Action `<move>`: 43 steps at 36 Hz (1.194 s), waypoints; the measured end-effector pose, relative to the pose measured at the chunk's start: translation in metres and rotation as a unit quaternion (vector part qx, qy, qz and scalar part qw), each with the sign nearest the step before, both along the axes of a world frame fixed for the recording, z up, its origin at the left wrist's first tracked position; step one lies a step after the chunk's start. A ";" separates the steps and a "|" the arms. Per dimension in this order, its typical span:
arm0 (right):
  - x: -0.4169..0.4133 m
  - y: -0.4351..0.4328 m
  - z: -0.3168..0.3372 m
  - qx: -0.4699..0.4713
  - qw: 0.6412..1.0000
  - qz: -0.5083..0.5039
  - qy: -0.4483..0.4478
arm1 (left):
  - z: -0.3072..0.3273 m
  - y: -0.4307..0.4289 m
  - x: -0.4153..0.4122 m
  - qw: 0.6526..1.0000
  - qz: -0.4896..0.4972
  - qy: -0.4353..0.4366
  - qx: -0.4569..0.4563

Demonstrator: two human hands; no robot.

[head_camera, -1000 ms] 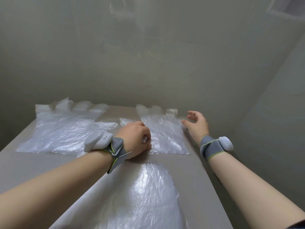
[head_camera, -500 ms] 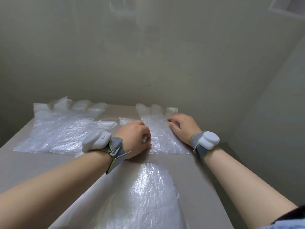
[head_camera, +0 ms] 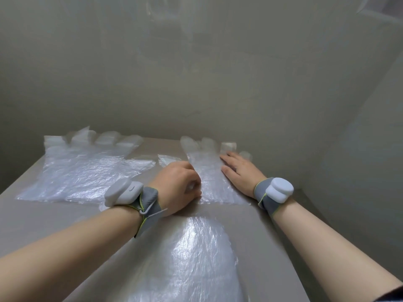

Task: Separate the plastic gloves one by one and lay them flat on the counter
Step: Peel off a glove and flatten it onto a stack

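my left hand [head_camera: 176, 186] curls on the near corner of the far right glove [head_camera: 209, 168], pinching it so it can't slide. my right hand [head_camera: 242, 173] lies open and flat on it, pressing creases out against the counter [head_camera: 257, 225]. the far left glove [head_camera: 87, 173] and the near glove [head_camera: 189, 258] lie flat already. no readable writing anywhere.

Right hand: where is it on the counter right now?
In the head view the right hand lies flat on the far right glove, at the back right of the counter by the wall, just right of the left hand.
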State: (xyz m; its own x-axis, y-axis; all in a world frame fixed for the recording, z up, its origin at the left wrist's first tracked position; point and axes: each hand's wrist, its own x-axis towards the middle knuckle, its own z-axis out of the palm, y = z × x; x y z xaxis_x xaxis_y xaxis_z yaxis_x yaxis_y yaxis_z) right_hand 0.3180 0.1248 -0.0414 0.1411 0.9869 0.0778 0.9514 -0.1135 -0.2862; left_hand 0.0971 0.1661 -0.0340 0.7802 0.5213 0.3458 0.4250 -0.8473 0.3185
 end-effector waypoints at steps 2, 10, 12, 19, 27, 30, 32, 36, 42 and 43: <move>0.000 0.000 -0.001 0.001 1.000 -0.003 -0.006 | -0.002 -0.003 -0.001 1.000 -0.018 0.003 -0.004; 0.001 -0.007 0.000 -0.013 0.999 -0.017 -0.038 | -0.001 -0.007 0.000 1.000 -0.012 -0.003 -0.013; 0.003 -0.007 0.000 -0.017 0.999 -0.021 -0.046 | 0.000 -0.007 0.001 1.000 -0.005 -0.008 -0.015; 0.014 -0.009 0.004 0.053 0.976 -0.158 0.143 | 0.005 -0.004 -0.006 0.999 0.025 -0.024 -0.026; 0.011 -0.006 0.004 -0.002 0.959 -0.182 0.218 | 0.005 -0.009 -0.020 0.997 -0.025 0.061 0.027; 0.006 -0.005 0.004 0.002 0.963 -0.175 0.206 | 0.004 -0.010 -0.023 0.998 -0.020 0.063 0.023; 0.004 -0.005 0.004 0.006 0.967 -0.171 0.191 | 0.004 -0.011 -0.023 0.997 -0.017 0.068 0.025; 0.001 -0.007 0.006 0.006 0.969 -0.170 0.177 | 0.006 -0.013 -0.024 0.998 -0.019 0.063 0.012; -0.003 -0.016 0.010 0.027 0.973 -0.166 0.157 | 0.009 -0.017 -0.022 0.999 -0.003 0.026 -0.031; -0.005 -0.018 0.012 0.030 0.974 -0.163 0.152 | 0.010 -0.018 -0.023 0.999 -0.001 0.014 -0.032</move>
